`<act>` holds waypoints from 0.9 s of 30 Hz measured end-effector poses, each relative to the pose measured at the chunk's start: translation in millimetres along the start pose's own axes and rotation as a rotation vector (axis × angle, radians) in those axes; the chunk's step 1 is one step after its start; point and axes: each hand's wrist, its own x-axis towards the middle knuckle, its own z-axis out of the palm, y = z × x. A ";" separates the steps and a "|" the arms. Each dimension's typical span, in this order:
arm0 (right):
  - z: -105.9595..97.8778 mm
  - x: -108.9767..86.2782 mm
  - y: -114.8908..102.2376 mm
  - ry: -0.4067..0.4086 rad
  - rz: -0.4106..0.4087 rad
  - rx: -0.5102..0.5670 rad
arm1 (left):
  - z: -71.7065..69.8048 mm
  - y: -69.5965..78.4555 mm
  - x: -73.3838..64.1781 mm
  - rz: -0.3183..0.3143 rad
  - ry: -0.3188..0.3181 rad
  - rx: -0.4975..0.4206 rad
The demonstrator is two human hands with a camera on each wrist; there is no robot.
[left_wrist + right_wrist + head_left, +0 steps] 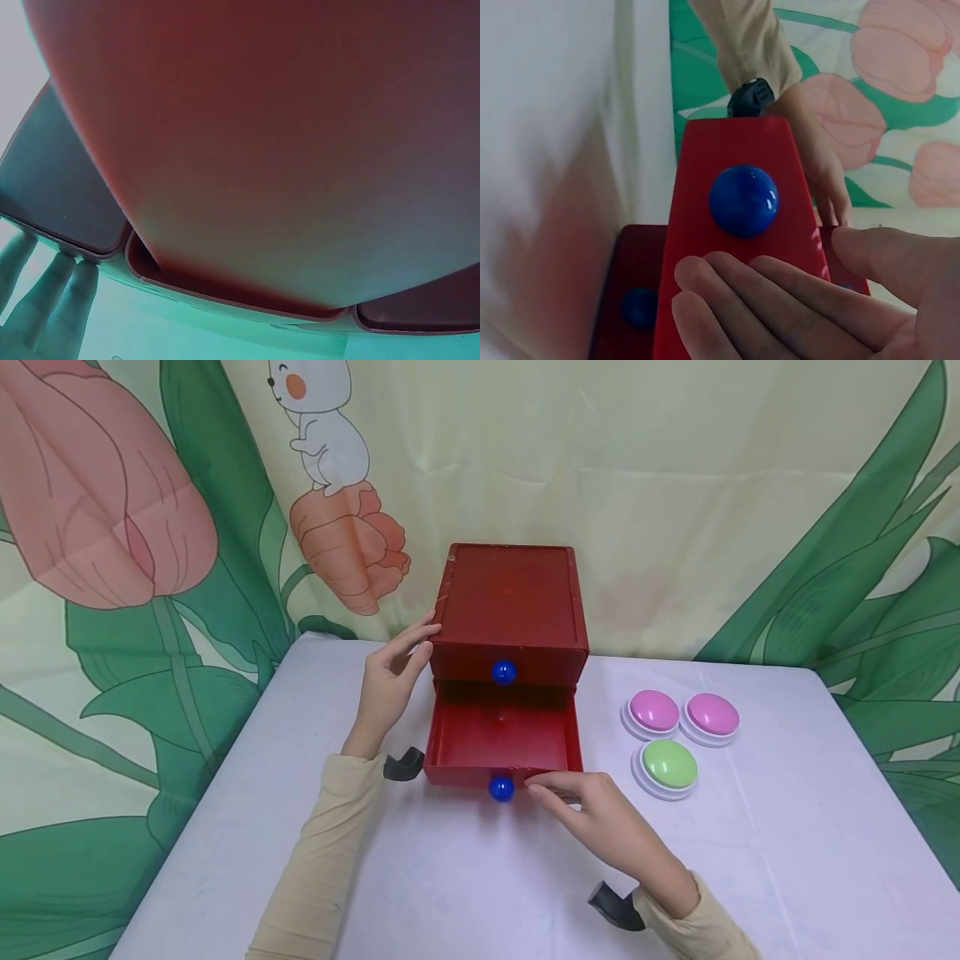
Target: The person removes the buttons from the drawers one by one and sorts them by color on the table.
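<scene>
A dark red drawer cabinet [510,597] stands on the table against the backdrop. Its middle drawer [501,735] is pulled out, the bare red floor showing, with a blue knob [502,789] on its front. Extended fingers of my left hand [390,681] touch the cabinet's left side; the left wrist view shows these fingers [56,307] against it. My right hand [600,818] is at the drawer's front, right of the knob. In the right wrist view its nearly straight fingers [772,307] lie over the drawer front, thumb apart beside the top edge.
Two pink push lights [654,711] and a green push light [670,765] sit on the table right of the cabinet. A lower drawer's knob [639,307] shows in the right wrist view. A printed cloth backdrop [645,510] hangs behind the white table [465,877].
</scene>
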 end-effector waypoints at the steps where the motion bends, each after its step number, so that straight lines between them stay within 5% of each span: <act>1: 0.9 1.0 0.7 -0.003 -0.005 0.007 | -0.1 -0.1 0.0 0.000 -0.001 -0.001; 15: 17.0 10.5 7.4 -0.029 -0.028 0.054 | -0.1 -1.3 0.2 0.008 0.002 0.010; 27: 29.4 16.2 5.9 -0.060 0.068 0.116 | -0.1 -2.7 0.2 0.009 0.007 -0.002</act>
